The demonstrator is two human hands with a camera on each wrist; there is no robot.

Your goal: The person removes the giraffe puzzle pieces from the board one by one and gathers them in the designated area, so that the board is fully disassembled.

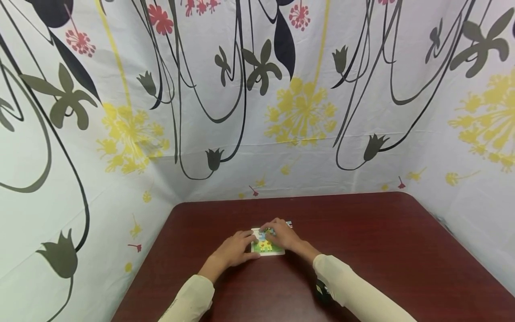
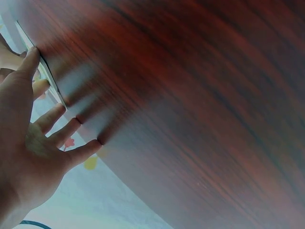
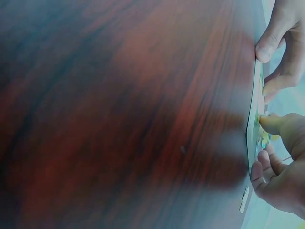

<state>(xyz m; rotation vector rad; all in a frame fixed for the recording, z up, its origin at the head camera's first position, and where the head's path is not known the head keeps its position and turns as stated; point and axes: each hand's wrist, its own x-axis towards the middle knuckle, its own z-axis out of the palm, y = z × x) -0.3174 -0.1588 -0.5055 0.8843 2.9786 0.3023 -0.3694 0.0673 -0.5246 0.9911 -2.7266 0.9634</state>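
A small white-edged picture puzzle board (image 1: 268,251), with a yellow giraffe on green and a patch of blue, lies flat on the table. My left hand (image 1: 234,249) steadies its left side: the thumb touches the near edge, the index finger lies over the picture, and the other fingers spread onto the table, as the left wrist view shows. Bent over the upper right part of the board is my right hand (image 1: 283,235), thumb on the picture and fingers by the far right edge. I cannot tell whether it pinches a piece, as the hand hides that area.
A loose puzzle piece (image 1: 289,224) lies just past the right hand; in the right wrist view a small flat piece (image 3: 244,199) rests beside the board. The dark red wooden table (image 1: 362,250) has rounded far corners, with floral-print cloth (image 1: 257,120) hanging behind it and at both sides.
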